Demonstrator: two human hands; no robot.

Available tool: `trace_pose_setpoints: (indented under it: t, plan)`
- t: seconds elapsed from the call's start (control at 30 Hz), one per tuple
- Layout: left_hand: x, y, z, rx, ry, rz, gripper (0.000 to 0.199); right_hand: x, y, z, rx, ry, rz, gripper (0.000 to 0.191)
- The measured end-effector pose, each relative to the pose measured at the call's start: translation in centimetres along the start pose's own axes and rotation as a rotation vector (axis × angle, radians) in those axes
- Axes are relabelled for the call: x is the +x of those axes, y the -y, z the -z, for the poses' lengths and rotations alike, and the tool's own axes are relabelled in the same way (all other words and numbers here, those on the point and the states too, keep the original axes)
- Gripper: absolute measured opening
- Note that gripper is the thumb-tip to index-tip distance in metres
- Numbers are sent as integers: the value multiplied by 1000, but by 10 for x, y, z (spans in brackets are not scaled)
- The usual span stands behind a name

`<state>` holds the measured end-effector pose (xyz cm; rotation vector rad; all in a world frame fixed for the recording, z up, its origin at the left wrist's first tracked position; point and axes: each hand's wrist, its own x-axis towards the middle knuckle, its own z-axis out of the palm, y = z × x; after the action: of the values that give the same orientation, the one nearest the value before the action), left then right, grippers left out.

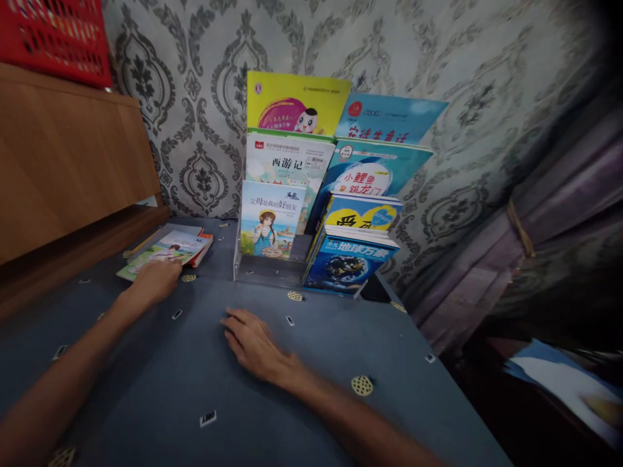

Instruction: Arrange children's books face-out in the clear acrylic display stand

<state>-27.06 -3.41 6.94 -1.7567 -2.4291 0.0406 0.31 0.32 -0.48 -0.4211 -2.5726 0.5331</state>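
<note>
At the far left of the table, my left hand [156, 280] is on the top book [168, 250] of a small pile, its fingers closed at the book's near edge. An orange-red book [202, 250] lies partly under it. My right hand [256, 344] hovers low over or rests on the middle of the table, fingers loosely spread and holding nothing. Beyond it stands a clear book rack [270, 274] with several upright books in two columns, among them a white-covered book [270, 220] at front left and a blue earth book [345, 266] at front right.
The table [272, 428] has a grey-blue patterned cover. A wooden cabinet [73, 155] with a red basket [58, 39] on it stands at the left. Behind is a patterned wall. A dark phone-like object [374, 290] lies right of the rack, near a curtain [477, 279].
</note>
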Motion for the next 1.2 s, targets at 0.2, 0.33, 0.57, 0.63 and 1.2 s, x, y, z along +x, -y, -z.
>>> trace_pose_setpoints:
  t: [0.2,0.33,0.57,0.63,1.2]
  plan:
    - [-64,-58,12,161,140,-174,51,-12,-9,-10,120,-64,-31,33]
    - [-103,-100,12,105,205,-270,48,-10,-9,-9,180,-65,-61,36]
    - [-105,-100,24,112,303,-262,34,-7,-4,-7,181,-49,-48,37]
    - [-94,-77,19,110,251,-144,35,-7,-3,-7,170,-44,-49,36]
    - [-101,-91,-41,-328,-39,-324,25,14,17,7,92,-38,-4,40]
